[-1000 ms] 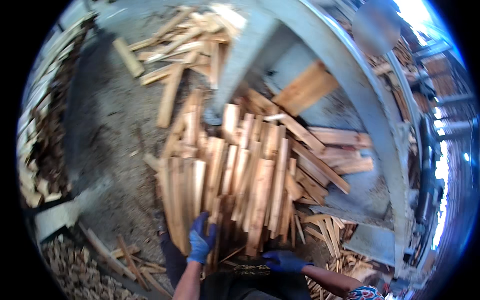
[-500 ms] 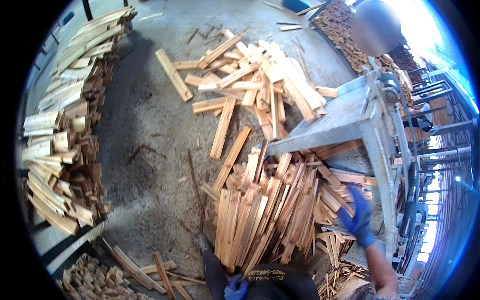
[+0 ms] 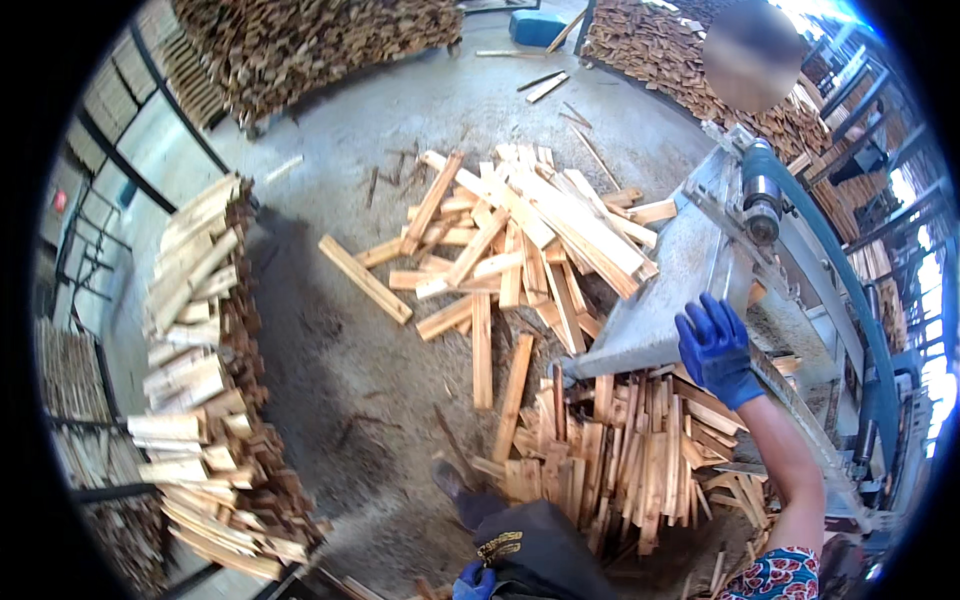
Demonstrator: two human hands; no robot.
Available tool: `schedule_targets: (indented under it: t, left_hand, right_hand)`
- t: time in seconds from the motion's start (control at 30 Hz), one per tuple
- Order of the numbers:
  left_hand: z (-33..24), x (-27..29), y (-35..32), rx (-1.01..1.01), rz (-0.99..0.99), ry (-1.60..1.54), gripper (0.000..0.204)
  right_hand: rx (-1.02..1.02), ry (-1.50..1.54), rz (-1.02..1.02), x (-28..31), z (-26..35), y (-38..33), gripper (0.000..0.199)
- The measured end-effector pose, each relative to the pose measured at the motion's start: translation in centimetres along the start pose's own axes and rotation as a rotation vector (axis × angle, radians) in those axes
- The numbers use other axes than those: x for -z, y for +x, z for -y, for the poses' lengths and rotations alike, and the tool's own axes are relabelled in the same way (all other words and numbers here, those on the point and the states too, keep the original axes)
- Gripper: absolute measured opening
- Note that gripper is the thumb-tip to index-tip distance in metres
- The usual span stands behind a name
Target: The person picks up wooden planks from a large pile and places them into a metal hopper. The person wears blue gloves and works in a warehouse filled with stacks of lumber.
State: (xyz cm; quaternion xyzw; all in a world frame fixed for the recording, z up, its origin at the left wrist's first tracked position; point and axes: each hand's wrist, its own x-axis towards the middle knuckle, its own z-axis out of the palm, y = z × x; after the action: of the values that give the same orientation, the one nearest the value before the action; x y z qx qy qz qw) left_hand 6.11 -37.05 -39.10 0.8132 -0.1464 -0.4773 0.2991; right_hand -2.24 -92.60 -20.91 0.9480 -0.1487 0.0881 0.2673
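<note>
My right hand (image 3: pixel 716 352), in a blue glove, is raised at the near edge of a grey metal machine table (image 3: pixel 655 305). Its fingers are stretched out and nothing shows in them; whether it touches the metal I cannot tell. My left hand (image 3: pixel 473 583), also gloved in blue, is low against my dark apron (image 3: pixel 540 550). Its fingers look curled, and the lower edge cuts it off, so what they hold, if anything, is hidden. Below the machine table, a stack of wooden slats (image 3: pixel 625 450) stands close in front of me.
A loose heap of boards (image 3: pixel 520 235) lies on the concrete floor (image 3: pixel 330 350) ahead. Along the left runs a long stack of boards (image 3: pixel 195 390). A motor (image 3: pixel 762 195) sits on the machine. Large wood stacks (image 3: pixel 330 45) and a blue container (image 3: pixel 538 28) stand farther back.
My right hand has risen from beside the slat stack to the machine table's edge. The view has turned, showing more of the far stacks. My left hand stays low at the apron.
</note>
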Motion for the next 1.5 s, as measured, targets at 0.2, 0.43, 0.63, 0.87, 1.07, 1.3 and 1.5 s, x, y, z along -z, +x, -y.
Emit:
schedule_targets:
  t: [0.2, 0.43, 0.63, 0.87, 1.07, 1.3, 1.5]
  left_hand:
    - [-3.0, 7.3, 9.0, 0.061, 0.073, 0.0, 0.036]
    - [-7.9, 11.9, 19.0, -0.05, 0.346, 0.091, 0.043]
    - [-13.5, 18.8, 24.3, -0.211, 0.402, -0.084, 0.037]
    - [-20.5, 26.2, 37.1, -0.074, 0.503, 0.027, 0.036]
    - [-33.1, 23.0, 51.0, -0.29, 0.423, 0.103, 0.049]
    - [-42.0, 7.0, 68.7, -0.265, 0.516, -0.207, 0.071]
    - [-43.4, -3.5, 74.3, -0.495, 0.653, -0.241, 0.053]
  right_hand:
    - [-0.002, -0.009, 0.086, 1.6, 0.2, -0.1, 0.036]
    - [-0.106, 0.061, 0.2, 3.1, 0.6, 2.5, 0.033]
    - [-0.387, 0.156, 0.424, 4.7, 2.0, 4.2, 0.037]
    - [-0.776, 0.627, 0.443, 0.7, 11.4, 14.2, 0.047]
    - [-1.143, 0.897, 0.215, -22.8, 9.3, 17.2, 0.051]
    - [-1.498, 0.752, 0.355, -44.3, -7.3, 13.7, 0.056]
    - [-1.719, 1.175, 0.714, -50.4, -9.3, 11.1, 0.055]
